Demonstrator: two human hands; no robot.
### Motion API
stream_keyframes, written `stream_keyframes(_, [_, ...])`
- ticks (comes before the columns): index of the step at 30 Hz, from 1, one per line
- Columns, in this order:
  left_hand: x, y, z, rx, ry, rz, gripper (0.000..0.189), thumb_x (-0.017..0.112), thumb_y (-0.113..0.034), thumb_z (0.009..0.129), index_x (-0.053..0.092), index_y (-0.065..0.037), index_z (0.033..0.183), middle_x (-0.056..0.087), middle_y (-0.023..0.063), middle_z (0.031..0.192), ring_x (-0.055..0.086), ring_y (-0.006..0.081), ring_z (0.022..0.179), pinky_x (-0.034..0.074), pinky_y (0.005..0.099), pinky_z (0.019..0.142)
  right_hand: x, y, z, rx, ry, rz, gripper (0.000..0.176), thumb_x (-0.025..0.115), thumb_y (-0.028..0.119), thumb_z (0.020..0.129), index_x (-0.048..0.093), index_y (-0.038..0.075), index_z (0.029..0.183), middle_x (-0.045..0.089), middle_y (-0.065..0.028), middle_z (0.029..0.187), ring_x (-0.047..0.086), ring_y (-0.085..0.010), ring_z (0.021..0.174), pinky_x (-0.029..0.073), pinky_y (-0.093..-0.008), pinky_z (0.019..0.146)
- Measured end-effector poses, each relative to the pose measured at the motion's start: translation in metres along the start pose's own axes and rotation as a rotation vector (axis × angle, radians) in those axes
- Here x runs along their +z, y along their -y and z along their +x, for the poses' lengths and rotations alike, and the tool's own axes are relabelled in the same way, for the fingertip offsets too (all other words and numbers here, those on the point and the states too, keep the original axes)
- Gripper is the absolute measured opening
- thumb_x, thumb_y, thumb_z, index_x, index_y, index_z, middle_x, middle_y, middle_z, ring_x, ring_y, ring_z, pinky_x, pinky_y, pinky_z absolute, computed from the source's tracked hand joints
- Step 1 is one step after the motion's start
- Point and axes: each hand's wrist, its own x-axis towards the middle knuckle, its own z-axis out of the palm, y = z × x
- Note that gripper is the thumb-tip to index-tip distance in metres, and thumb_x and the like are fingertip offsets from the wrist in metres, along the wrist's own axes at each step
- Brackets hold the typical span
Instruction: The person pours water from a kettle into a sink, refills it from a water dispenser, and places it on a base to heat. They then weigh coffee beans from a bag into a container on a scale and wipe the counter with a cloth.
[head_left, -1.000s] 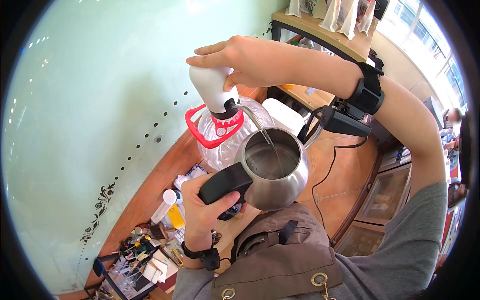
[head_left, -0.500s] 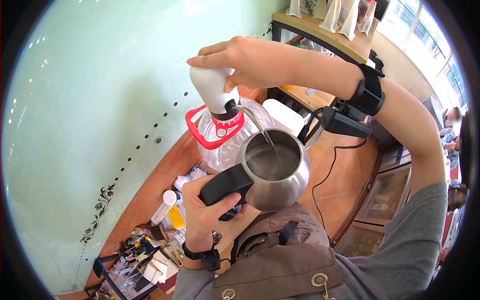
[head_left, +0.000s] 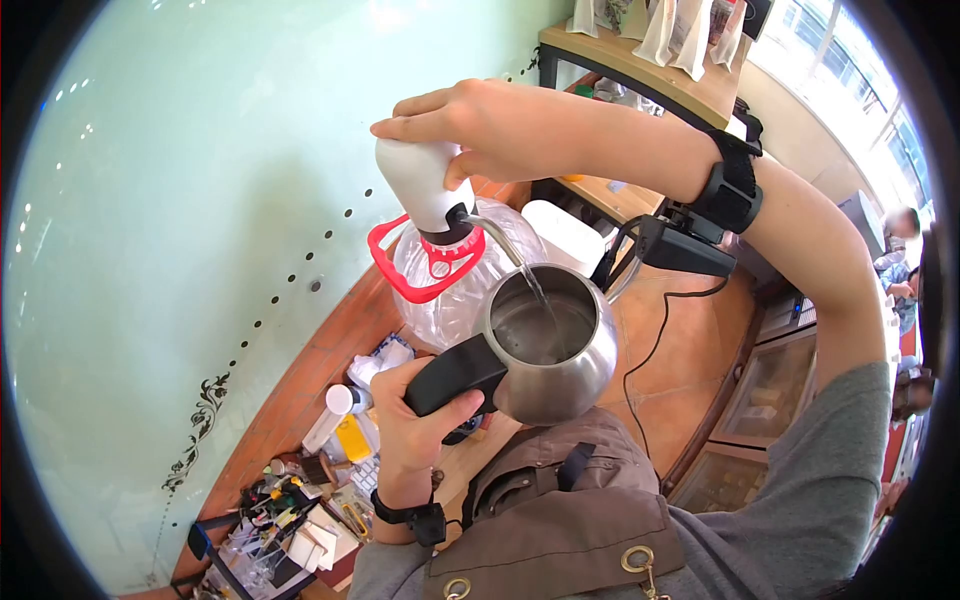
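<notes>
Could not make out any print on the pale pouches (head_left: 690, 40) atop the wooden shelf (head_left: 640, 60); counted at least three. Listed one brushed-steel kettle (head_left: 570, 385), held open-topped and tilted beneath the spout (head_left: 503, 238), in front of the apron (head_left: 560, 540). Gripped its one black handle (head_left: 455, 376) in the left hand (head_left: 408, 430), with fingers curled closed and thumb over the top. Laid the right hand (head_left: 468, 125) over one white pump (head_left: 418, 185), with fingers half open across its crown and thumb against its side. Logged one pump spout, delivering one thin stream of water (head_left: 541, 298) into the kettle. Set the pump on one clear bottle (head_left: 440, 322) with one red carrying handle (head_left: 385, 268). Noted two black wrist straps, one per arm; one black cable (head_left: 655, 350); one white container (head_left: 563, 232) beside the bottle; two brass eyelets on the apron; one white-lidded jar (head_left: 340, 400) near one yellow item (head_left: 353, 440). Could not count the tabletop clutter (head_left: 285, 525).
</notes>
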Motion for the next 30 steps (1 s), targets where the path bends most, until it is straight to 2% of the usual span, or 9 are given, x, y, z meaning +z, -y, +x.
stream_keyframes(3, [-0.001, -0.002, 0.001, -0.004, 0.026, -0.018, 0.021, 0.072, 0.001, 0.069, 0.064, 0.009, 0.087, 0.066, 0.0101, 0.071, 0.063, 0.0146, 0.059, 0.049, 0.0254, 0.054, 0.003, -0.002, 0.001, -0.009, -0.004, -0.012, 0.066, 0.071, 0.000, 0.068, 0.048, 0.005, 0.130, 0.057, -0.0097, 0.120, 0.061, -0.0352, 0.094, 0.051, -0.0436, 0.079])
stream_keyframes(12, [-0.007, 0.006, -0.001, -0.010, -0.023, 0.087, 0.018, 0.073, -0.003, 0.068, 0.067, 0.005, 0.084, 0.065, 0.0042, 0.070, 0.057, 0.0078, 0.061, 0.044, 0.0208, 0.056, 0.004, -0.005, 0.001, -0.023, -0.008, -0.007, 0.065, 0.072, 0.001, 0.068, 0.049, 0.004, 0.129, 0.057, -0.0118, 0.121, 0.060, -0.0358, 0.098, 0.051, -0.0432, 0.082])
stream_keyframes(24, [0.001, -0.003, -0.001, -0.036, 0.003, 0.011, 0.020, 0.073, -0.001, 0.068, 0.065, 0.007, 0.085, 0.065, 0.0074, 0.070, 0.061, 0.0118, 0.059, 0.048, 0.0233, 0.054, 0.004, -0.003, 0.002, 0.000, 0.011, -0.015, 0.065, 0.071, -0.001, 0.068, 0.049, 0.003, 0.129, 0.057, -0.0117, 0.122, 0.060, -0.0355, 0.098, 0.051, -0.0425, 0.082])
stream_keyframes(30, [-0.005, 0.007, -0.003, -0.027, -0.045, 0.091, 0.021, 0.074, -0.001, 0.066, 0.066, 0.006, 0.084, 0.064, 0.0051, 0.069, 0.058, 0.0089, 0.059, 0.045, 0.0215, 0.054, 0.007, -0.005, 0.002, 0.018, 0.018, 0.011, 0.064, 0.071, 0.000, 0.069, 0.049, 0.003, 0.129, 0.057, -0.0110, 0.122, 0.061, -0.0355, 0.097, 0.052, -0.0422, 0.082])
